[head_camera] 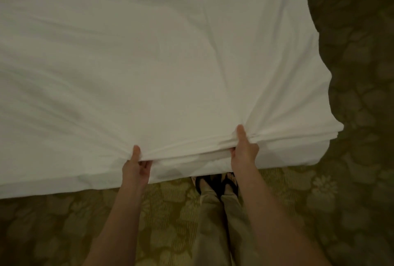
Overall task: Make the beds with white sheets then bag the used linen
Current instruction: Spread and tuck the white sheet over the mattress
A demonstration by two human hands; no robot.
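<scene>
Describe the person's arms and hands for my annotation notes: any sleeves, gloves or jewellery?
Both forearms are bare up to the frame's edge, with no sleeve in view. The left hand and right hand wear no gloves; no rings, watch or bracelet can be seen, though the picture is dim and soft.

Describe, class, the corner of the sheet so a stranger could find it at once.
Start at the white sheet over the bed. Follow its near edge past the right hand towards the floral carpet. The corner juts out there, the only pointed, layered fold.
</scene>
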